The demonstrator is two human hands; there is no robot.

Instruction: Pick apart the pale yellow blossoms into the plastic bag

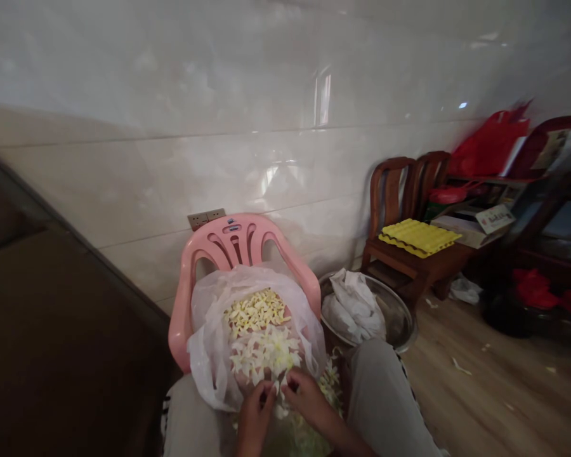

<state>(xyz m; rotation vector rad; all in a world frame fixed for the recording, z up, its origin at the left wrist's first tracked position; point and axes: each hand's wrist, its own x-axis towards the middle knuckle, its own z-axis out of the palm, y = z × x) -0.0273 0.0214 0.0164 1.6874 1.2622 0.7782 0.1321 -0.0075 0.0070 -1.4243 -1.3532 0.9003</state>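
Low in the view, my left hand [257,409] and my right hand [307,395] are close together, fingers of both pinched on a small white flower [280,387]. Just beyond them lies a heap of open white flowers [266,350]. Behind that heap is a pile of pale yellow, bud-like pieces [257,311]. Both heaps lie on a whitish plastic bag [209,374] spread over the seat of a pink plastic armchair [186,311]. Below my hands and beside my right wrist, more pale green and white plant bits [330,384] show, partly hidden.
Right of the armchair sits a metal basin [402,327] with a white plastic bag [354,308] in it. Yellow egg trays [419,238] rest on a wooden chair [385,197]. A tiled wall [147,178] with a socket [200,219] stands behind. Scraps lie on the floor [480,381].
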